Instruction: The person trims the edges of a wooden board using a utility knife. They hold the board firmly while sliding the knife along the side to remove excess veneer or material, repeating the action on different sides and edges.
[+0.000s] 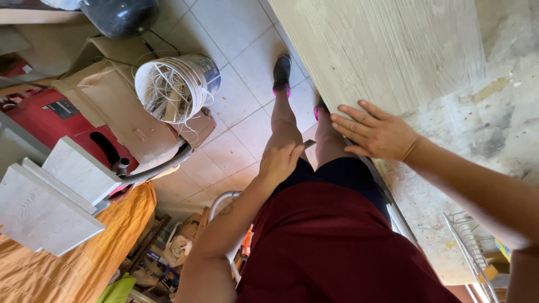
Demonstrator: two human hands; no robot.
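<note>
Right hand (377,133) lies flat, fingers spread and not closed on anything, palm pressing the near edge of the wood-grain board (376,50). Left hand (279,161) hangs at the thigh, fingers loosely curled, seems to pinch a small dark thing, can't tell what. Board rests on the stained worktop (483,140), right side of the scene, its near corner overhanging the worktop edge. Long axis runs from the hand away to the far end, grain along it. To steady it well, judged: keep the palm flat, press down evenly near the edge so the overhang doesn't tip. Left: white bucket (175,85) of coiled wire on the tile floor (236,33), red machine (53,115), pale panels (50,202) on orange cloth (73,264).
</note>
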